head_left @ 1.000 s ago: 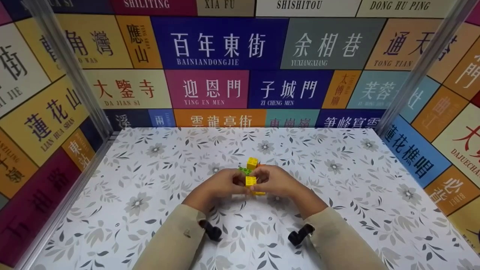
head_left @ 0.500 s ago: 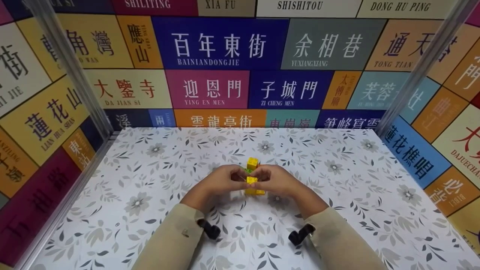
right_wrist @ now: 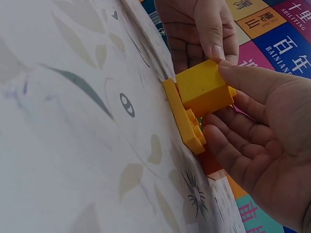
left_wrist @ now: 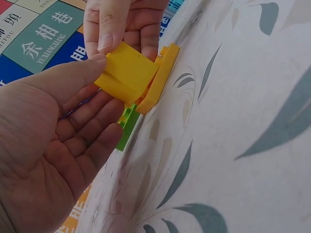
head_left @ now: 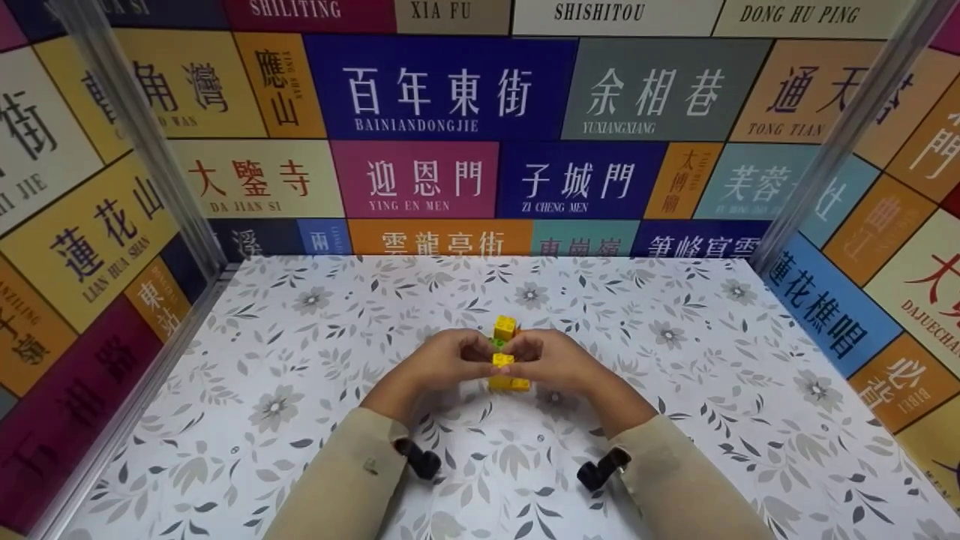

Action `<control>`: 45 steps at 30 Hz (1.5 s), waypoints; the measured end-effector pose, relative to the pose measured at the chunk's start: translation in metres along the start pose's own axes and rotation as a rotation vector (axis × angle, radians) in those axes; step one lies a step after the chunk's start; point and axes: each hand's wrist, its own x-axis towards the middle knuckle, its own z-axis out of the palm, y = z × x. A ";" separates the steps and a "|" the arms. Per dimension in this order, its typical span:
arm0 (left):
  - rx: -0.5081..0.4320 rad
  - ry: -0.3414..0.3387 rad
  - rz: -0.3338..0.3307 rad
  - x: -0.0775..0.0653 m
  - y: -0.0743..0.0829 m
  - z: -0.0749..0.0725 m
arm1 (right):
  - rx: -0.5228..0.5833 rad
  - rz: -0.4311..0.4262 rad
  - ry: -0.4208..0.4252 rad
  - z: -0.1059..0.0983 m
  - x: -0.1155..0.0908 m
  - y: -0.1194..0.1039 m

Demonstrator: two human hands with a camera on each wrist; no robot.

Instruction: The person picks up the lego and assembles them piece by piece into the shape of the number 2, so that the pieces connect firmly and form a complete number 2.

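Observation:
A yellow toy building brick (head_left: pixel 502 361) stands low over the table, between the two hands. My left hand (head_left: pixel 446 360) holds it from the left, its thumb against the brick's edge and its other fingers curled behind. From the other side my right hand (head_left: pixel 551 360) grips the same brick, thumb tip close to the left one. Beneath lies a flat yellow studded brick (right_wrist: pixel 182 119); whether the upper brick is fully pressed onto it I cannot tell. A green brick (left_wrist: pixel 127 128) and an orange brick (right_wrist: pixel 211 162) show partly behind the fingers.
Another yellow brick (head_left: pixel 505 327) stands just beyond the hands, at the back of the group. The table (head_left: pixel 300 450) wears a white leaf-patterned cover. Walls of coloured sign panels (head_left: pixel 442 86) with clear corner posts enclose its back and sides.
Since one second ago my left hand has shifted slightly up and inward, bringing its thumb to the yellow brick and covering more of the green brick. The last half second shows hardly any movement.

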 end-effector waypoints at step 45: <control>0.045 -0.001 0.047 0.001 0.000 -0.001 | -0.083 0.050 0.033 0.001 0.001 -0.003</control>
